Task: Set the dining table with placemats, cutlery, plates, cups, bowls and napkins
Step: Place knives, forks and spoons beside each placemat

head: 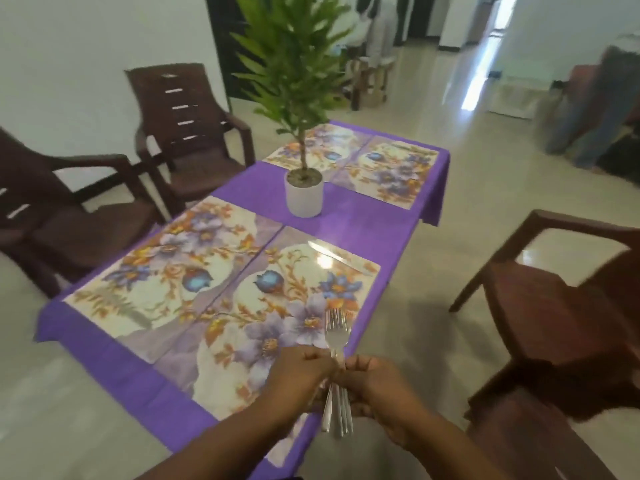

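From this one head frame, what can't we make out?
- Forks: exact count; handles overlap and both hands, left and right, cover the middles.
- Knife on the near right placemat: glare washes out part of it.
- Far placemats: partly hidden by the plant; motion blur.
- Table near end: cut off by the arms and bottom edge.

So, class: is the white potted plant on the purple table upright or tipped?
Upright: the white round pot sits flat on the purple tablecloth, stem rising straight.
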